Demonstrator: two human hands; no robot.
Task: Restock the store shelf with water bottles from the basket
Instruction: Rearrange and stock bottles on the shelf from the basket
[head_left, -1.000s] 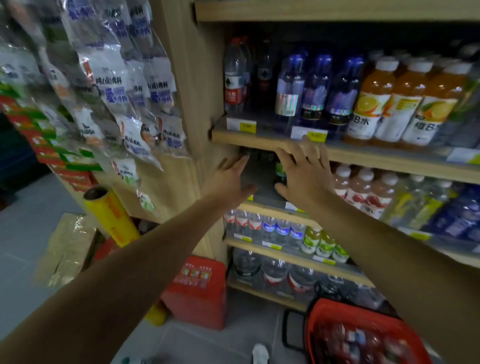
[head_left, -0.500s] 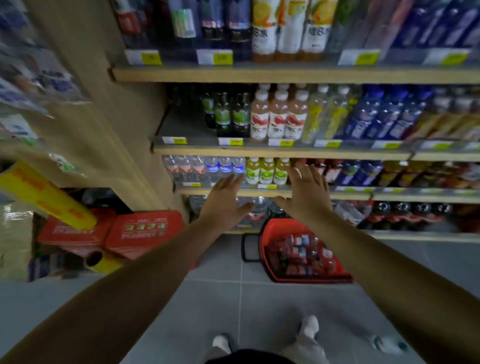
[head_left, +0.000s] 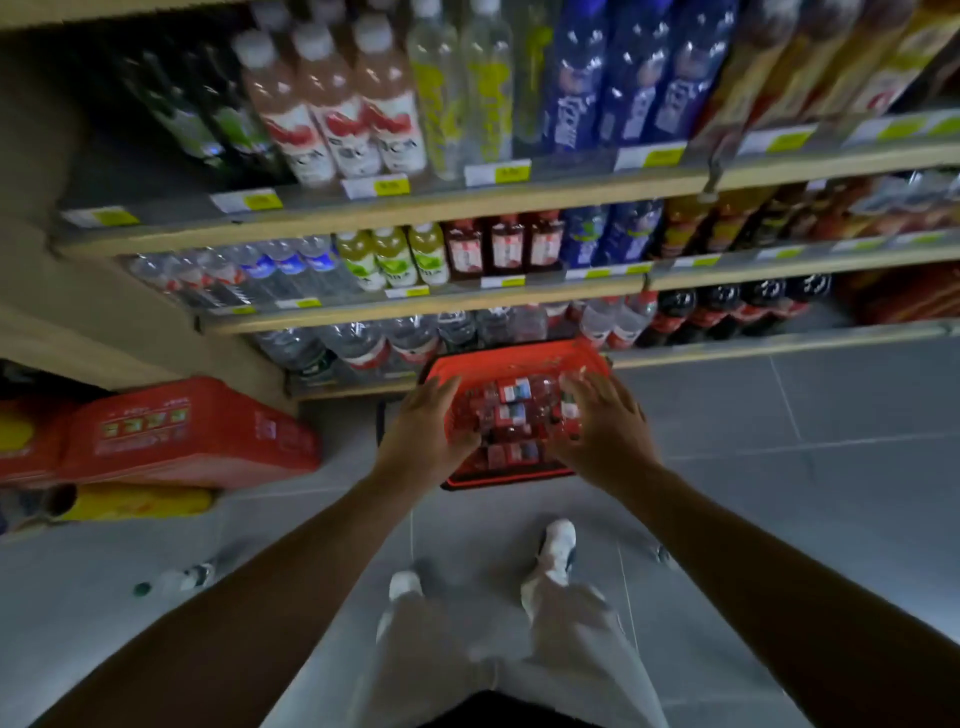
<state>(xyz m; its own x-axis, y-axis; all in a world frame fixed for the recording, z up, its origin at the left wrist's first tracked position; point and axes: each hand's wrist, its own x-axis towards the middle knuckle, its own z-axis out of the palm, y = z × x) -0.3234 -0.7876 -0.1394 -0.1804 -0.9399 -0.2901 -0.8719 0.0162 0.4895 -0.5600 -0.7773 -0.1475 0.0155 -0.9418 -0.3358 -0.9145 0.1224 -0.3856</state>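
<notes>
1. Many small water bottles (head_left: 511, 415) with red-and-white labels lie packed on their sides in the red basket (head_left: 519, 364), which stands on the floor tiles just in front of the lowest shelf (head_left: 727, 345).
2. Judged from their clear plastic and small size, each bottle should be light enough for one hand, stiff while full, smooth and apt to slip. The labelled middle of the body looks like the surest place to grip, since the caps are hard to make out in the blur.
3. Packed this tightly, a bottle may need lifting straight up to keep its neighbours from rolling.
4. Above the basket's left side, the left hand (head_left: 423, 428) has its fingers extended and loosely together, grasping nothing; whether it touches the bottles cannot be told.
5. Above the basket's right side, the right hand (head_left: 605, 426) is spread with slightly bent fingers over the bottles, also holding nothing that shows.
6. Behind the basket, the lowest shelf holds large clear bottles and, to the right, dark cola bottles (head_left: 727, 306).
7. Left of the basket lies a red shrink-wrapped case (head_left: 182, 431) on the floor, with a yellow roll (head_left: 140, 503) in front of it.
8. Nearer than the basket, the person's shoes (head_left: 556, 545) stand on the grey tiles.
</notes>
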